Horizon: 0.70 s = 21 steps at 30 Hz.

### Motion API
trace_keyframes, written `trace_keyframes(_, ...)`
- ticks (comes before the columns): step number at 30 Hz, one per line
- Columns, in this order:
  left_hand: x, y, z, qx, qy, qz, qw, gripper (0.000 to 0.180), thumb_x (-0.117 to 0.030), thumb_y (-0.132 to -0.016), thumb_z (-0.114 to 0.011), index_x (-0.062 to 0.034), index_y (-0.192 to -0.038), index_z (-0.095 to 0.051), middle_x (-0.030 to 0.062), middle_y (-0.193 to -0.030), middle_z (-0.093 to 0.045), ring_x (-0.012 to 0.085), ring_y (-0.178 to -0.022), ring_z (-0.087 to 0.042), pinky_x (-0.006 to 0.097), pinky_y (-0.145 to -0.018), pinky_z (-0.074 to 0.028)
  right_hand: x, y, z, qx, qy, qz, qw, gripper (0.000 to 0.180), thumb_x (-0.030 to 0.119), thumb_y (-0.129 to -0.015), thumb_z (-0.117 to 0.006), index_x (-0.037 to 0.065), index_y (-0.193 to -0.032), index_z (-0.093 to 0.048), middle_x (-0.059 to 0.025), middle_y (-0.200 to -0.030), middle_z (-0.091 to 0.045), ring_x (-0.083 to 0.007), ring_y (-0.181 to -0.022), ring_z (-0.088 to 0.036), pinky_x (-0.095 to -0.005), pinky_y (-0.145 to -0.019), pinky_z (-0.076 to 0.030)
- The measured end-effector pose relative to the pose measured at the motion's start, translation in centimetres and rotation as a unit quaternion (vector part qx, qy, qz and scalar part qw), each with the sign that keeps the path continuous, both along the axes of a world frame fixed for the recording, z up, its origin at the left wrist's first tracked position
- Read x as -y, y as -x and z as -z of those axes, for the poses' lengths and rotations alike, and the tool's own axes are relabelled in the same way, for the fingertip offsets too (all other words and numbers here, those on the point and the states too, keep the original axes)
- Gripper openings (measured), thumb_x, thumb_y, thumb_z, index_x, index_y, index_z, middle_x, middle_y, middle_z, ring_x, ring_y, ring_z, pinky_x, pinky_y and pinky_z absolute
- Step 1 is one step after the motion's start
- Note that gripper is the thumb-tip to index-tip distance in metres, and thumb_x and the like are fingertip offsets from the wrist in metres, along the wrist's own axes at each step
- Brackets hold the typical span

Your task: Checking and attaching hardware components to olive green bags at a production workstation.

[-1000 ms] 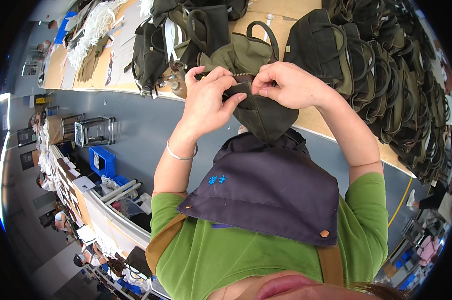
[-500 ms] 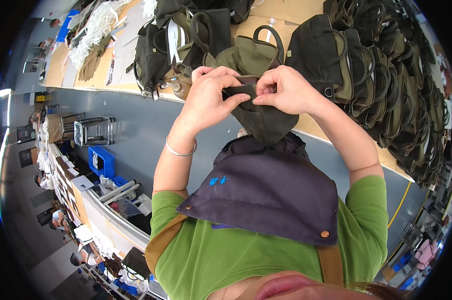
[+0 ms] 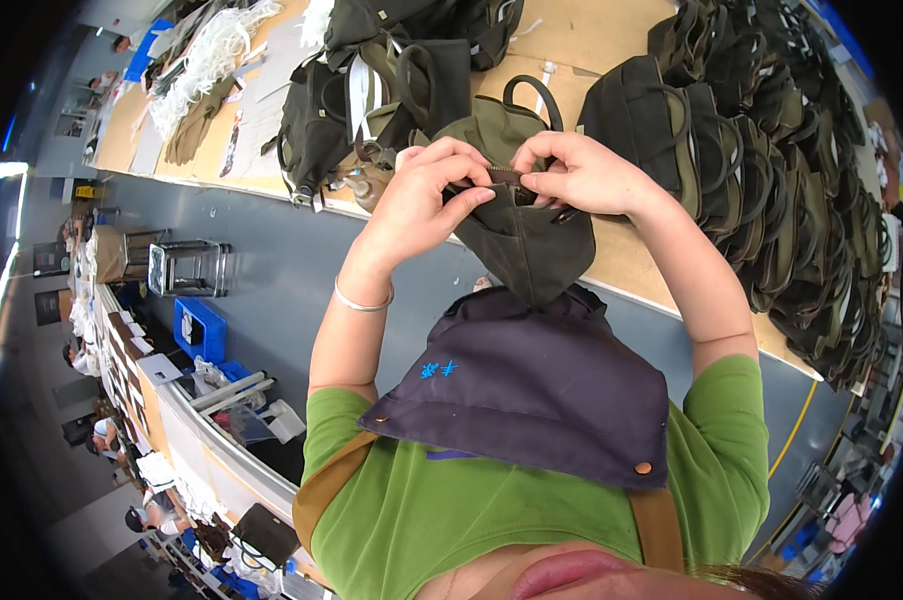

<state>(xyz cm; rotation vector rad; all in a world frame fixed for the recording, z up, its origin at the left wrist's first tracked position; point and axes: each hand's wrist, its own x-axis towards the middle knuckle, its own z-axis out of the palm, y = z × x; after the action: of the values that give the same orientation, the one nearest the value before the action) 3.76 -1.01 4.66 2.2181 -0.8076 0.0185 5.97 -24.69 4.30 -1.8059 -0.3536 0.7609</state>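
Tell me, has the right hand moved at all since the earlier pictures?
Yes. The right hand has shifted slightly farther in over the table, judged against that table's near edge.

Olive bag [image 3: 532, 255]: matt woven cloth, canvas-like, with metal-looking zip teeth [image 3: 502, 170] at its mouth. Piled bags [image 3: 717, 180] to my eye the same dull cloth. Apron [image 3: 537, 375]: smooth, tight-woven cloth, faint sheen; stud [image 3: 643, 468] in coppery, polished metal. Shirt [image 3: 482, 500] soft, matt knit. Bangle [image 3: 364, 306] glossy, silvery metal. Tabletop [image 3: 612, 35] matt tan, wood or board, cannot tell which. Crate [image 3: 213, 345] smooth blue plastic. Stool [image 3: 159, 267] shiny metal. Floor [image 3: 292, 235] smooth, dully reflective.
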Motion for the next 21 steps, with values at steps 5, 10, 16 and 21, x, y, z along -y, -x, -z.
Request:
trace_keyframes(5, -0.2, -0.7, -0.1, -0.027, 0.023, 0.030, 0.999, 0.010, -0.005, -0.080, -0.074, -0.0030, -0.083, -0.065, 0.0063, -0.097, -0.064, 0.0234, -0.084, -0.061, 0.034, -0.078, -0.046, 0.4, -0.6, 0.6, -0.038, -0.074, -0.028, 0.996, 0.015, 0.021, -0.096, -0.061, 0.006, -0.098, -0.061, 0.0004, -0.082, -0.064, -0.0091, -0.074, -0.062, -0.0259, -0.063, -0.051)
trace_keyframes(10, 0.2, -1.1, 0.5, 0.028, 0.055, 0.049, 0.997, 0.010, -0.014, -0.083, -0.072, -0.0087, -0.081, -0.063, 0.0008, -0.090, -0.063, 0.0200, -0.080, -0.059, 0.033, -0.085, -0.037, 0.2, -0.4, 0.6, -0.010, -0.053, 0.007, 0.999, 0.014, 0.020, -0.095, -0.062, 0.005, -0.097, -0.061, 0.0008, -0.080, -0.062, -0.0084, -0.070, -0.061, -0.0245, -0.061, -0.051)
trace_keyframes(16, 0.5, -1.1, 0.3, 0.032, 0.006, 0.029, 0.999, 0.011, -0.014, -0.084, -0.071, -0.0089, -0.081, -0.061, 0.0013, -0.078, -0.061, 0.0191, -0.069, -0.055, 0.033, -0.084, -0.036, -0.1, 0.1, 0.7, 0.003, -0.072, 0.033, 0.997, 0.015, 0.020, -0.094, -0.065, 0.006, -0.097, -0.061, 0.0045, -0.080, -0.060, -0.0038, -0.065, -0.059, -0.0191, -0.057, -0.048)
trace_keyframes(21, 0.6, -1.1, 0.3, 0.036, 0.001, 0.030, 0.999, 0.011, -0.017, -0.085, -0.071, -0.0097, -0.083, -0.063, 0.0011, -0.076, -0.060, 0.0183, -0.067, -0.053, 0.032, -0.084, -0.033, 0.0, 0.0, 0.8, -0.001, -0.068, 0.031, 0.997, 0.015, 0.018, -0.094, -0.065, 0.004, -0.097, -0.060, 0.0042, -0.081, -0.060, -0.0038, -0.066, -0.060, -0.0196, -0.057, -0.049)
